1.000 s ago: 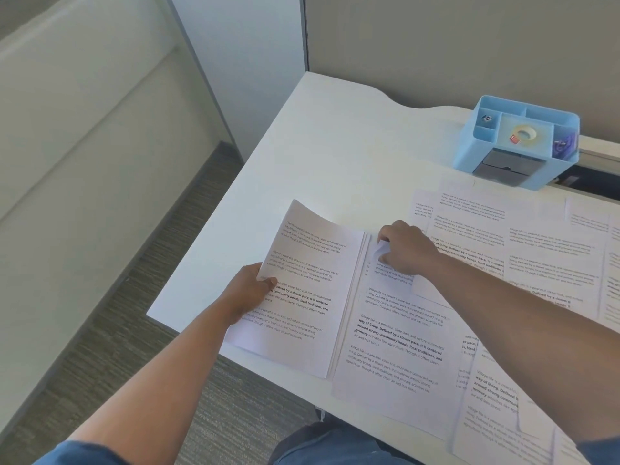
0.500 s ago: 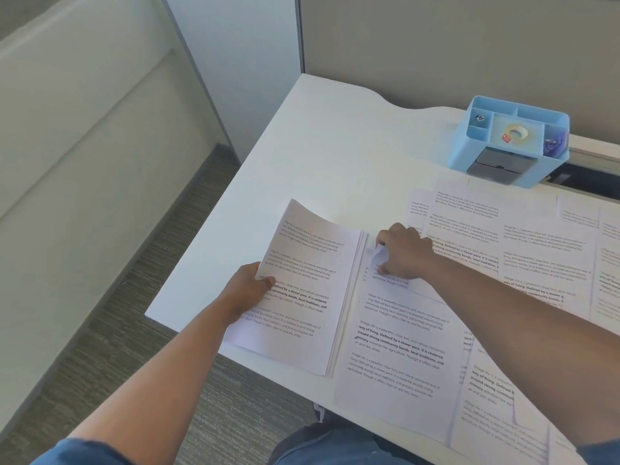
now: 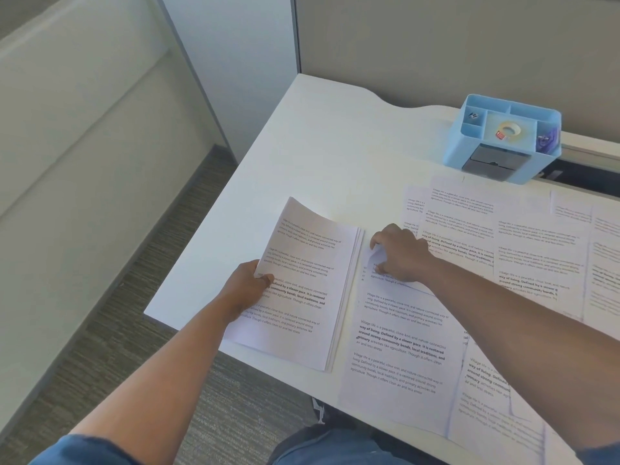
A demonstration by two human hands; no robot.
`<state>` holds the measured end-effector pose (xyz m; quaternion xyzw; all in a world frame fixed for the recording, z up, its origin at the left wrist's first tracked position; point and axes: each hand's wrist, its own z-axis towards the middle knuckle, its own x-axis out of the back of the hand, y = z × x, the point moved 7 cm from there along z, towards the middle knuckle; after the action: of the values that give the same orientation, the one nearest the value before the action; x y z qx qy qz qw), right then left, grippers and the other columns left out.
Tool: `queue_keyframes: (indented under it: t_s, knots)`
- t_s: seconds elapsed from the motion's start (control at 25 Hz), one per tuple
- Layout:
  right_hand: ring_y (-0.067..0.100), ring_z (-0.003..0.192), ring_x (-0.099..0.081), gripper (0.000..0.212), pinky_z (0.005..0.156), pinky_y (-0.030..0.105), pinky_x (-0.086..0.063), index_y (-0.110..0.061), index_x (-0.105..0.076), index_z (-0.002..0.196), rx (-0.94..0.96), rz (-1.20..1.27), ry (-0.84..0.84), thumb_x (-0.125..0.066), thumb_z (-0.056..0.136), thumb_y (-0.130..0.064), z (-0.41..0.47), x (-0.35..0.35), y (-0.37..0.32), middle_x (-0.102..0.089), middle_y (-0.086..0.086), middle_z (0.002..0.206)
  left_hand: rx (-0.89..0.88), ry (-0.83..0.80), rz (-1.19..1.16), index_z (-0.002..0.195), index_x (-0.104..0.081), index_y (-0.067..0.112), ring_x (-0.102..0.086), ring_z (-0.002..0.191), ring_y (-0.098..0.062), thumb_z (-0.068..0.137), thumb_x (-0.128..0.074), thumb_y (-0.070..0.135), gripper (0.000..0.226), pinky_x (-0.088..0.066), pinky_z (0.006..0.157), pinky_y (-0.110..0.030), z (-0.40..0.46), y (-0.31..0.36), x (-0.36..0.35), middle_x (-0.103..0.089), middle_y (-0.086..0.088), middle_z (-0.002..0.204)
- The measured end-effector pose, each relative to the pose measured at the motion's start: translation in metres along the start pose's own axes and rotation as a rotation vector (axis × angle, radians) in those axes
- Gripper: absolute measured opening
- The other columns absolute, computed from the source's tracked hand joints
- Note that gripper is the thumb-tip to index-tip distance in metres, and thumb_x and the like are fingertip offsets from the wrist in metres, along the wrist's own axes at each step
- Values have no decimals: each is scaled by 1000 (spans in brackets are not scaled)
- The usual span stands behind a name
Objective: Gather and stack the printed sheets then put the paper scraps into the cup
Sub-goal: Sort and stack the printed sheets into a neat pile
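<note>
- Left hand (image 3: 250, 285): grips the left edge of the gathered stack (image 3: 302, 290), thumb on top; the stack's far corner curls up and its near end overhangs the bench (image 3: 335, 135).
- Right hand (image 3: 401, 253): fingers curled, pinching up the top corner of the next sheet (image 3: 399, 347), which lies just beside the stack.
- Loose sheets (image 3: 523, 243): many overlapping pages remain spread to the right, so gathering appears only partly done.
- Blue organiser (image 3: 506, 135): at the bench's rear; no cup or scraps can be identified, and that step appears not yet begun.
</note>
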<state>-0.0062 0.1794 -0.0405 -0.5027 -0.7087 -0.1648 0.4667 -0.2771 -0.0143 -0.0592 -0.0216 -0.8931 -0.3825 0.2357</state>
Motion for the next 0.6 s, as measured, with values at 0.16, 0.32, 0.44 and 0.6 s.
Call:
queue_keyframes:
  t_s: [0.16, 0.32, 0.44, 0.6]
  knots:
    - [26, 118, -41, 41, 93, 47, -42, -27, -51, 124, 6, -6, -12, -74, 90, -29, -2, 0, -3, -43, 0, 131, 6, 8, -13, 118, -66, 18, -72, 90, -22, 104, -57, 15, 17, -56, 73, -31, -2, 1, -1, -75, -2, 103]
    - [26, 114, -48, 47, 96, 46, -36, -30, -43, 127, -37, 69, -33, -73, 91, -27, -4, -1, -1, -57, -1, 124, 8, 9, -8, 119, -66, 18, -72, 91, -24, 104, -57, 16, 17, -58, 76, -33, -1, -1, -1, -76, -2, 104]
    - [26, 117, -53, 38, 98, 43, -29, -32, -52, 127, -53, 100, -13, -69, 93, -28, -6, -2, 2, -62, -3, 118, 4, 4, -14, 120, -65, 18, -72, 91, -23, 105, -56, 16, 18, -57, 72, -31, -1, 0, -1, -75, -2, 105]
    - [20, 119, -53, 18, 106, 43, -30, -32, -65, 117, -25, 195, -7, -62, 99, -31, -9, 5, 3, -65, -10, 116, -2, 2, -12, 120, -66, 17, -72, 91, -24, 105, -56, 16, 18, -57, 75, -33, -1, 1, -2, -75, -2, 103]
